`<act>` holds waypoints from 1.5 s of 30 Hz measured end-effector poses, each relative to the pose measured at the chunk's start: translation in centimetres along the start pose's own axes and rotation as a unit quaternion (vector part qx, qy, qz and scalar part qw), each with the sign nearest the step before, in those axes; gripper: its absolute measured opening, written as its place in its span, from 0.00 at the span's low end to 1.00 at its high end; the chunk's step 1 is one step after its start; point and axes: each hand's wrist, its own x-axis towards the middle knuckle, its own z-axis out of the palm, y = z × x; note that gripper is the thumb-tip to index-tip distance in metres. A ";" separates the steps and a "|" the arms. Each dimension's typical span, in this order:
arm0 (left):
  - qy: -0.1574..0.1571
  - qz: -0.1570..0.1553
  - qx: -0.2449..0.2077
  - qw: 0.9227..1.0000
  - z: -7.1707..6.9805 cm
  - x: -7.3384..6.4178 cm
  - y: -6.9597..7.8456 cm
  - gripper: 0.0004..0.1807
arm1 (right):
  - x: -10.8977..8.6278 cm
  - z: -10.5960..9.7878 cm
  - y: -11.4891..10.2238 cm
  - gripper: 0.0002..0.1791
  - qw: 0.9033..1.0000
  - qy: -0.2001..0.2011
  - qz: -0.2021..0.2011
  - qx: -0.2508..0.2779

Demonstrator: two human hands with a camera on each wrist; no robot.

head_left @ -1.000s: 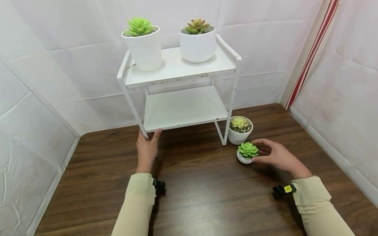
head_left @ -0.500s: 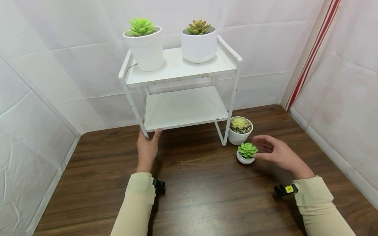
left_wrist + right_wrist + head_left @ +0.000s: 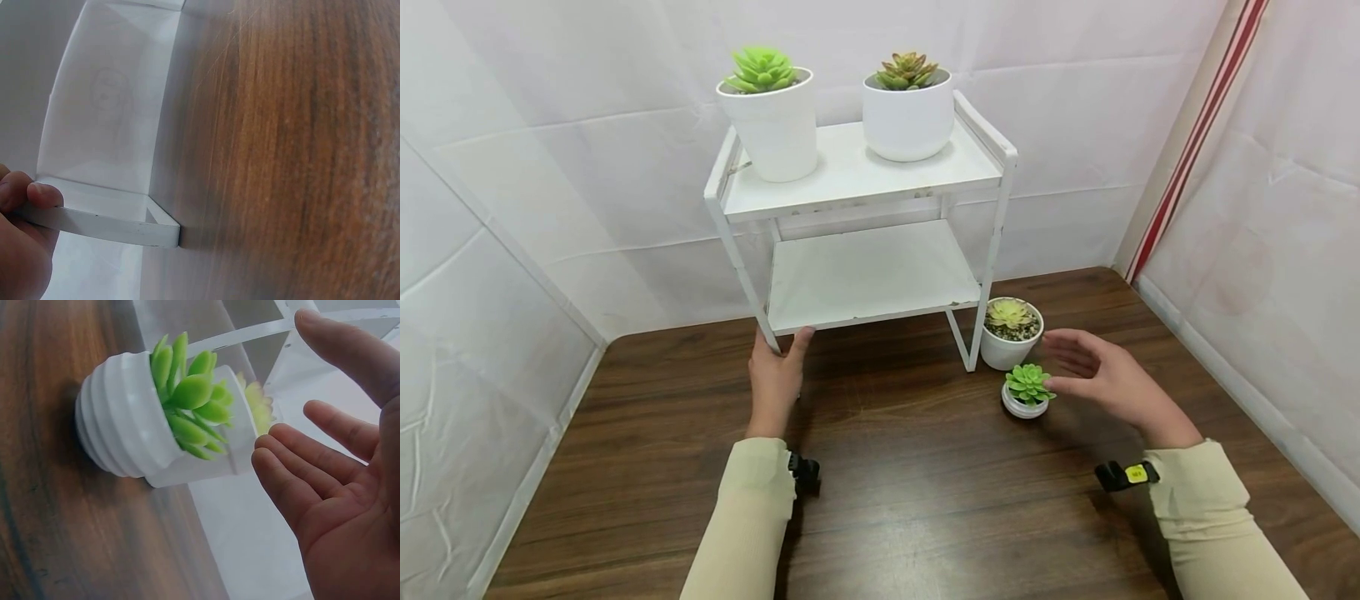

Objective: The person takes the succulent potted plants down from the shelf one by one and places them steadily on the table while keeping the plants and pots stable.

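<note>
A white two-tier shelf rack (image 3: 872, 275) stands on the table. My left hand (image 3: 775, 379) grips its front left leg; in the left wrist view the fingers (image 3: 45, 195) curl round the white bar (image 3: 119, 228). Beside a small green succulent in a ribbed white pot (image 3: 125, 419), right of the rack, is my right hand (image 3: 1112, 387). Its fingers are extended, the thumb stands apart, and nothing is held. Just behind that succulent is a pale yellow-green one in a plain white pot (image 3: 1003, 352), close to the rack's front right leg.
On the top tier sit a bright green succulent in a tapered white pot (image 3: 778, 137) and a reddish-green succulent in a rounded white pot (image 3: 908, 125). White sheeting (image 3: 625, 183) hangs behind and at both sides of the wooden table (image 3: 887, 483).
My right hand has come away from the small green succulent, shifting slightly right and farther back, its fingers now near the yellow-green succulent's pot. My left hand keeps its grip on the leg.
</note>
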 end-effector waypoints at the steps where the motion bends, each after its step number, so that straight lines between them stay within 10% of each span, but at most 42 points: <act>1: 0.001 0.001 0.001 1.000 0.0 0.0 0.0 0.43 | 0.1 0.0 -0.2 0.36 1.000 0.004 0.000 0.001; 45: 0.001 -0.026 0.015 1.000 0.0 0.0 0.3 0.46 | 2.6 -1.4 -4.8 0.35 0.995 0.086 -0.051 -0.017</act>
